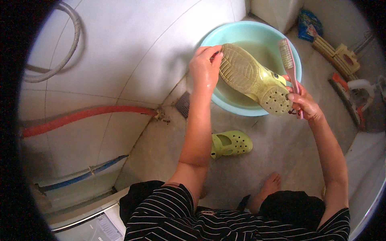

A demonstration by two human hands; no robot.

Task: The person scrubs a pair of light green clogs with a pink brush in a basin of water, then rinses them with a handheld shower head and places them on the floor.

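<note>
Sole side up, a yellow-green foam clog is held tilted over a light-blue plastic basin of cloudy water. My left hand has its thumb and index fingertips at the clog's toe edge; something small and dark shows between them, too small to name. My right hand grips the heel, thumb on the perforated heel patch. That same hand also holds a pink-handled scrubbing brush, bristles up and facing left. A second matching clog lies upright on the floor, partly hidden behind my left forearm.
A dark floor drain grate lies left of the basin. Along the left wall run a red hose and a grey corrugated hose. At right stand a sponge mop head, a squeegee and a blue packet. My bare foot is below.
</note>
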